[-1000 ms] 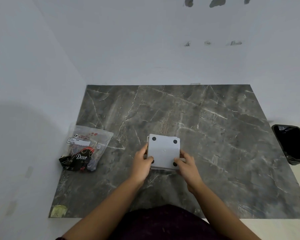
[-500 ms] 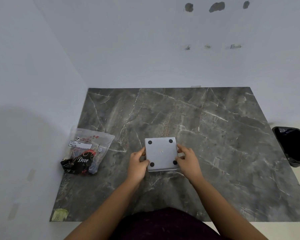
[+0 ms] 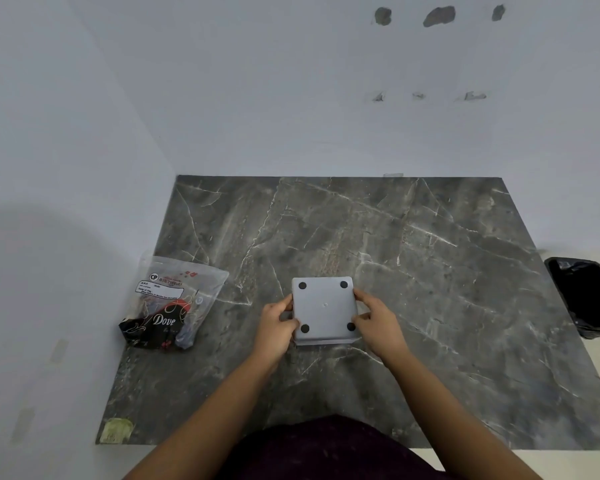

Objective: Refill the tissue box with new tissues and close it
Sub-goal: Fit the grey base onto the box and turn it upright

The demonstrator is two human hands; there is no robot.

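Observation:
A square grey tissue box lies upside down on the dark marble table, its flat base with black round feet at the corners facing up. My left hand grips its left side and my right hand grips its right side, fingers curled over the edges. A clear plastic pack of new tissues, printed with "Dove" on a black and red band, lies at the table's left edge, apart from the box. The inside of the box is hidden.
White walls close off the table on the left and at the back. A black bin stands past the table's right edge. A small yellowish patch marks the near left corner.
The box was tilted up toward me and now lies flat on the table, base up. Both hands stayed on its sides, shifting slightly as it came down.

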